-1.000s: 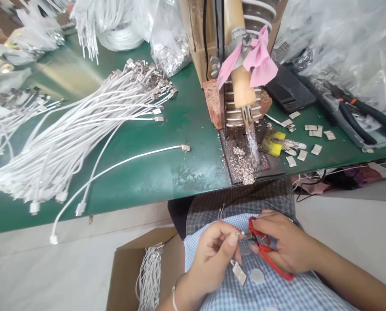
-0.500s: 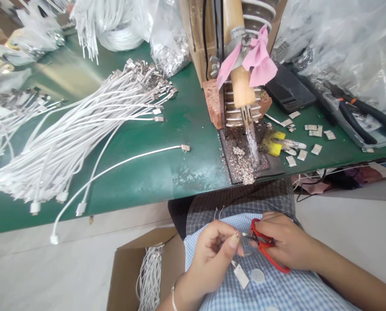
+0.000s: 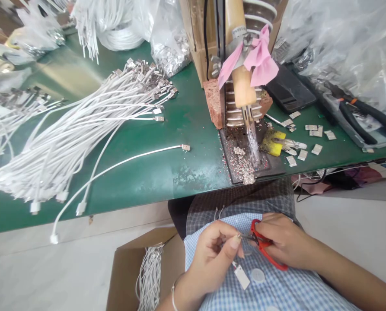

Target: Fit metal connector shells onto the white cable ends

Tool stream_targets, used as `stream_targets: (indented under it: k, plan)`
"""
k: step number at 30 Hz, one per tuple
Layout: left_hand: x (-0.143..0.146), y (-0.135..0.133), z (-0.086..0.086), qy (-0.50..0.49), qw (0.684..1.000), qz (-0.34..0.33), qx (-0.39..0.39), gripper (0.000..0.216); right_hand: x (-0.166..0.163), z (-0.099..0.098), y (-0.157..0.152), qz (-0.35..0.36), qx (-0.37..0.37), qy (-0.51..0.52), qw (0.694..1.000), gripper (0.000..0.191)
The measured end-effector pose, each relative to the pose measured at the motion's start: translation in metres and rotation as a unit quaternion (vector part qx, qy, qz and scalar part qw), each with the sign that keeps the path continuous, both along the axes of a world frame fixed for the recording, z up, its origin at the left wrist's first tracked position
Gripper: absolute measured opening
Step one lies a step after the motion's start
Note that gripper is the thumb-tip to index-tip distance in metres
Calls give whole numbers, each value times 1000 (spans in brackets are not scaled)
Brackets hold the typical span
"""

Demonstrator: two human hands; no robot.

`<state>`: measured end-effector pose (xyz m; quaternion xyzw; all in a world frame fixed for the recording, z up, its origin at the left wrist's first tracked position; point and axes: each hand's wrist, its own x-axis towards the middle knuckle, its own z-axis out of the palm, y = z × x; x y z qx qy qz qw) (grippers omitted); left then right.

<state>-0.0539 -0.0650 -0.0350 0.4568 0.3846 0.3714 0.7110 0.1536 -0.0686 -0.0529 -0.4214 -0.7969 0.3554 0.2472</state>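
Note:
Over my lap, my left hand [image 3: 212, 255] pinches the end of a thin white cable between thumb and forefinger. A small metal connector shell [image 3: 241, 276] hangs just below that hand. My right hand [image 3: 285, 242] grips small red-handled scissors [image 3: 264, 246], their tips touching the cable end at my left fingertips. Both hands rest against my blue checked shirt.
A green workbench [image 3: 154, 172] carries a large bundle of white cables [image 3: 69, 142], a single cable [image 3: 131, 162], and a wooden-handled soldering iron [image 3: 244, 86] on a stand. Loose metal shells [image 3: 309, 138], black pliers [image 3: 361, 116] lie right. A cardboard box [image 3: 134, 272] with cables sits lower left.
My right hand with the scissors has shifted slightly up and left toward the cable end. The scissor handles look more closed than before.

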Motion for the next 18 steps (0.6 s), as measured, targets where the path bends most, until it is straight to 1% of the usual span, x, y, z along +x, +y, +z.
stream_targets:
  k: [6, 10, 12, 16, 18]
  plan:
    - [1, 1, 1, 15, 1000, 1, -5, 22, 0, -2, -1, -6, -4, -2, 1000, 27]
    - [0, 1, 3, -3, 1000, 3, -12, 20, -1, -2, 0, -7, 12, 5, 1000, 27]
    - [0, 0, 0, -25, 999, 0, -40, 20, -3, -3, 0, -9, 17, 8, 1000, 26]
    - [0, -3, -8, -113, 986, -20, -124, 25, -6, -7, 0, -21, 22, 33, 999, 24]
    - [2, -4, -9, -139, 981, -23, -134, 26, -9, -9, -2, -25, 16, 45, 999, 25]
